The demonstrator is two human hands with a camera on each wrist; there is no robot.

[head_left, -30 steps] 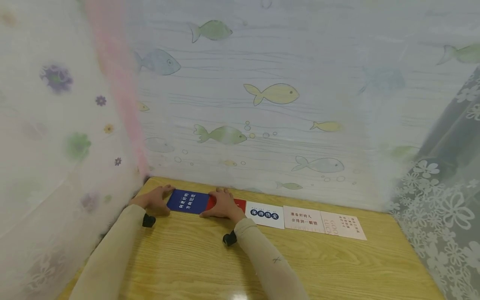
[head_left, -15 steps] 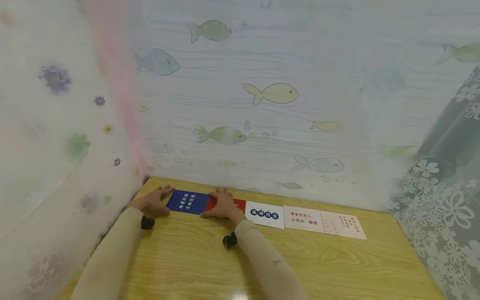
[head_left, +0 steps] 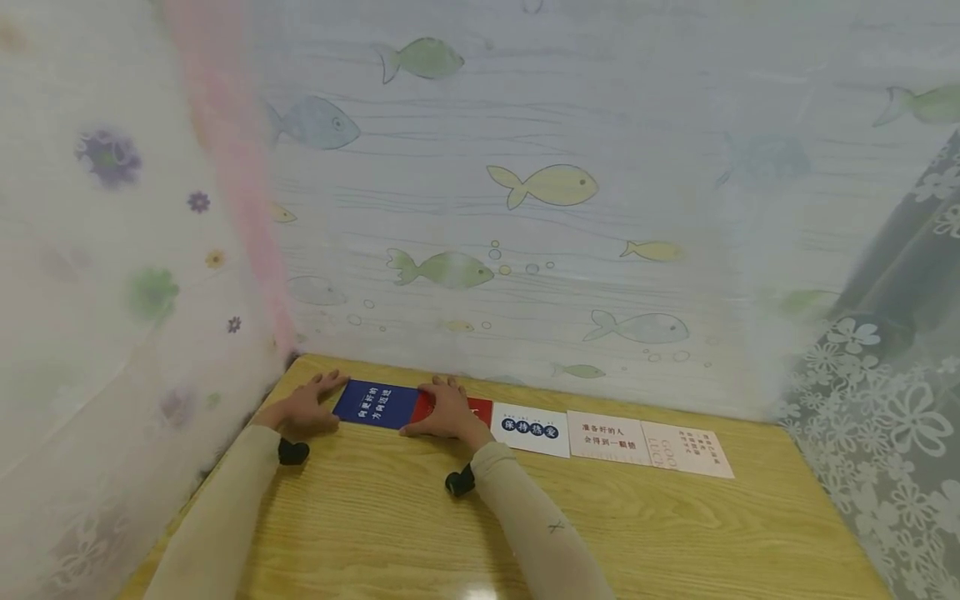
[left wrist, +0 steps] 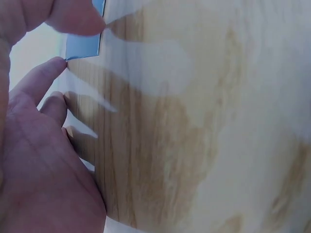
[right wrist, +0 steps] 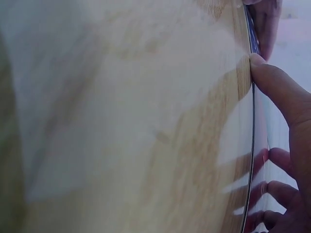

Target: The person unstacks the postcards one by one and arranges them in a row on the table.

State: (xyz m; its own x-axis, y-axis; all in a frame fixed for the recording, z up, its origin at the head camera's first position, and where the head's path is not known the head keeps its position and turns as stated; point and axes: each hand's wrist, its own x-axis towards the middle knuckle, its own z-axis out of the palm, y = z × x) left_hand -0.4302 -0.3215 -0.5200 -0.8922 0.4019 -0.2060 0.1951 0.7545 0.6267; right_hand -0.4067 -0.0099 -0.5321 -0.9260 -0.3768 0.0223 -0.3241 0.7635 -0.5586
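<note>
A blue card (head_left: 375, 404) with white lettering lies flat at the left end of a row along the table's back. My left hand (head_left: 306, 406) is at its left end, with thumb and index fingertip at the two corners. The left wrist view shows those fingertips right at the card's corner (left wrist: 83, 46). Over the adjoining red card (head_left: 481, 409), my right hand (head_left: 448, 411) lies spread and hides most of it. Its thumb (right wrist: 277, 82) touches the near edge where blue and red meet, and its other fingers reach across the red surface.
Rightward the row continues with a white card (head_left: 531, 443) bearing dark blue circles, then two pale pink cards (head_left: 606, 446) (head_left: 705, 458). Behind the wooden table (head_left: 420, 525) hangs a fish-print curtain (head_left: 540, 292). A flower-print curtain (head_left: 112, 333) stands left, lace (head_left: 892, 433) right.
My left wrist and forearm have shifted slightly left while the fingertips stay at the blue card. My right hand and the row of cards hold their places.
</note>
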